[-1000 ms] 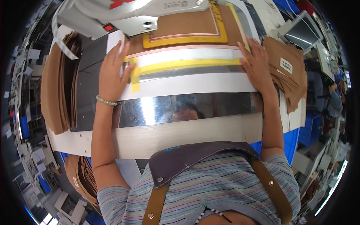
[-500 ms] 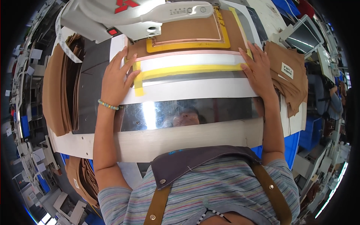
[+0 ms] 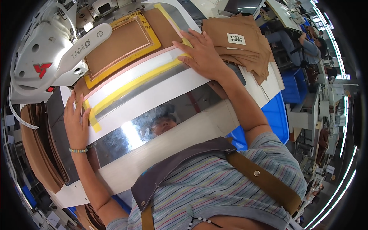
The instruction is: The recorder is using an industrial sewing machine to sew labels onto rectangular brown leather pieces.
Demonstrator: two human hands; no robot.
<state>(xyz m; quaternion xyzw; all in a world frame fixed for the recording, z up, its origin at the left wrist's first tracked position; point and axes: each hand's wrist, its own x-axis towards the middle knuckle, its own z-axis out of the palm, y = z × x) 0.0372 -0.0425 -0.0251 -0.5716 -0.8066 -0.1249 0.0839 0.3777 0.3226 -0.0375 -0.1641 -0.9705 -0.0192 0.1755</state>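
Observation:
My left hand [image 3: 76, 126] lies with extended fingers on the left edge of a flat work piece: brown fabric [image 3: 165, 28] on a white sheet [image 3: 115, 119], crossed by pink and yellow tape strips [image 3: 134, 80]. My right hand [image 3: 203, 57] rests on the right edge of the same piece, fingers apart on the tape. A yellow rectangular frame [image 3: 155, 38] with an inner border lies on the fabric, partly beside the white sewing machine head [image 3: 42, 53]. Below the sheet, a shiny metal plate [image 3: 195, 103] reflects a person.
Long brown pieces [image 3: 34, 142] are stacked at the left; brown pieces with a white label [image 3: 222, 30] lie piled at the right. A blue bin [image 3: 276, 115] is below the table's right edge. A co-worker [image 3: 299, 48] sits at another station on the right.
The view has rotated, so the table now appears tilted and more of the machine and right side shows. Both hands stay on the work piece's edges.

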